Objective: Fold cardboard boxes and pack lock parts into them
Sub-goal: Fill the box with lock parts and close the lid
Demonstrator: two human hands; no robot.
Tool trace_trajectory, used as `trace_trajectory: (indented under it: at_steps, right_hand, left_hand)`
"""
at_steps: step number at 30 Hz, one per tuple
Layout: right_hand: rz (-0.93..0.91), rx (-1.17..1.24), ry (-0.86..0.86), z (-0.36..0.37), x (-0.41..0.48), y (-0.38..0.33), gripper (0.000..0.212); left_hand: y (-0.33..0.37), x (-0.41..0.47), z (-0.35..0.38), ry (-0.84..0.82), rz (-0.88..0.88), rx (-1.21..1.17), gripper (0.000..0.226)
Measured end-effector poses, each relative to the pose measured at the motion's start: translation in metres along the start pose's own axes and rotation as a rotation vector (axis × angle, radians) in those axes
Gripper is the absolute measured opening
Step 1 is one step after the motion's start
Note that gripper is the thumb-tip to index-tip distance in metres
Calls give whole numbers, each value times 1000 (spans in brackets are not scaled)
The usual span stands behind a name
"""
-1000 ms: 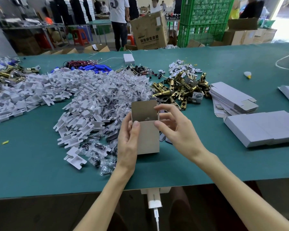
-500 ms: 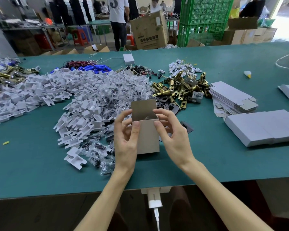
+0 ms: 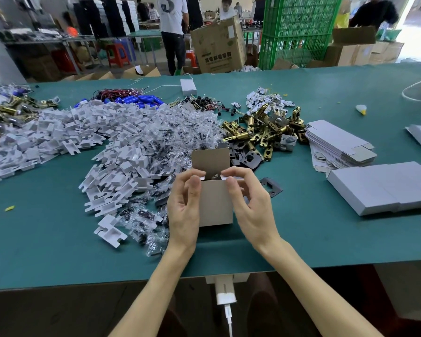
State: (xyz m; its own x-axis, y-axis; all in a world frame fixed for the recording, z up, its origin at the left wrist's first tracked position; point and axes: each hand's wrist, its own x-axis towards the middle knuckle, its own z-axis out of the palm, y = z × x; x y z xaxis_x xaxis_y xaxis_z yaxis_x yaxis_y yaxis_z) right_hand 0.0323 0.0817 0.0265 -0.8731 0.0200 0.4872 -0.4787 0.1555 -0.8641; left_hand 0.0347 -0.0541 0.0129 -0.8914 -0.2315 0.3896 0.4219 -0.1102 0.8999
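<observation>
A small grey cardboard box (image 3: 215, 203) stands upright on the green table (image 3: 46, 239) in front of me, its top lid flap raised at the back. A dark part shows inside its mouth. My left hand (image 3: 184, 205) grips the box's left side and bends the left side flap inward with its fingertips. My right hand (image 3: 250, 203) holds the right side and presses the right side flap inward. Brass lock latches (image 3: 260, 132) lie piled behind the box. A black metal plate (image 3: 271, 187) lies just right of my right hand.
White plastic inserts (image 3: 107, 152) and clear bagged screws (image 3: 180, 132) spread across the left and middle. Flat unfolded boxes (image 3: 338, 144) are stacked at right, closed grey boxes (image 3: 387, 186) nearer. People, a brown carton (image 3: 219, 47) and green crates (image 3: 299, 30) stand beyond the far edge.
My right hand came back from beside the box and closed on its right top edge. Both hands' fingertips have moved up onto the side flaps, which now fold inward.
</observation>
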Motion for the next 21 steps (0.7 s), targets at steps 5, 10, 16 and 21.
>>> trace_trajectory:
  at_steps: [5, 10, 16, 21]
  right_hand:
    - [-8, 44, 51, 2, 8, -8, 15]
    - [-25, 81, 74, 6, 12, -7, 10]
    - [-34, 54, -53, -1, 21, -10, 53]
    - [-22, 79, -85, -1, 15, -13, 25]
  left_hand:
    - [0, 1, -1, 5, 3, 24, 19]
    - [-1, 2, -2, -21, 8, 9, 16]
    - [-1, 2, -2, -20, -2, -26, 18]
    - [2, 1, 0, 0, -21, -39, 17]
